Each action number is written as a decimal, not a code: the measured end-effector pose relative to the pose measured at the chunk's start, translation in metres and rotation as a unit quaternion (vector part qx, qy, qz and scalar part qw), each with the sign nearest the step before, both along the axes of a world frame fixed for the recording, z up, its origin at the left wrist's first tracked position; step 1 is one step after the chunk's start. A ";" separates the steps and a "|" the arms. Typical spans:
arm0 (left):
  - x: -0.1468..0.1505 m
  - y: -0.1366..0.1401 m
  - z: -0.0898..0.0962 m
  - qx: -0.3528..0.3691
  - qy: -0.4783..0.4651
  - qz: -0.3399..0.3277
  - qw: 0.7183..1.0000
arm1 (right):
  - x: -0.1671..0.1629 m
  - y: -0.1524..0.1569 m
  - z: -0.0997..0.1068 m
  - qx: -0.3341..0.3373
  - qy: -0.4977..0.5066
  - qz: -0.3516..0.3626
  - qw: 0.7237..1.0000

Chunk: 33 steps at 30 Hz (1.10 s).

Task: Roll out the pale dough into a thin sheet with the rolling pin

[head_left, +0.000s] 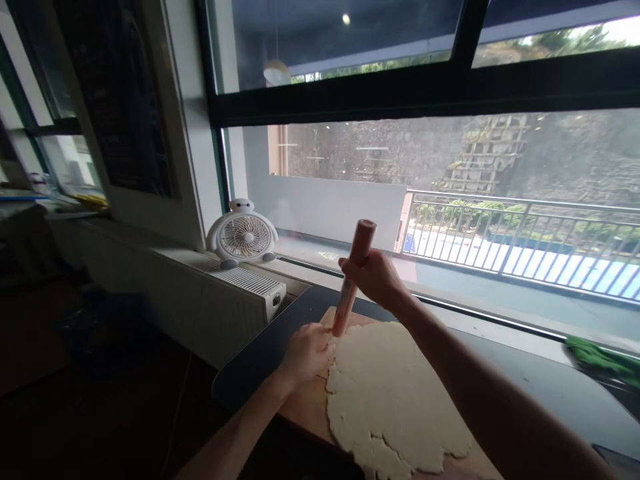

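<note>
A wooden rolling pin [345,300] stands nearly upright, leaning a little to the right at its top. My right hand [376,275] is wrapped round its upper half. The pin's lower end meets the upper left edge of a large, flat sheet of dough [395,393], whose rim is ragged and cracked at the front. Beside that lower end is my left hand [307,350], its fingers drawn together at the dough's edge; what they pinch, if anything, is hidden. Under the dough lies a wooden board [307,407].
The board rests on a dark table [250,370] against a large window. A white fan [245,235] stands on the sill by a radiator [250,287]. Green cloth [600,357] lies at the right.
</note>
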<state>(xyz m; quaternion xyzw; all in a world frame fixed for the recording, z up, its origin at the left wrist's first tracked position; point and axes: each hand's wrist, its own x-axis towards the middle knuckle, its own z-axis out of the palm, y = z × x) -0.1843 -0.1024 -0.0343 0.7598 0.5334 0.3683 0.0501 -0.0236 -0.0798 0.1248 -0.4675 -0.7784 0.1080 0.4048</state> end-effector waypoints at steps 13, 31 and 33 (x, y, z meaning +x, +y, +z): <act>0.007 -0.013 -0.008 0.019 0.028 -0.027 0.999 | -0.008 0.038 -0.008 0.053 -0.024 -0.092 0.994; 0.013 0.053 0.017 0.031 0.264 -0.113 0.957 | 0.040 0.034 -0.027 0.028 0.035 -0.125 0.991; 0.012 0.052 0.020 0.029 0.271 -0.113 0.955 | 0.044 0.027 -0.023 0.023 0.044 -0.120 0.991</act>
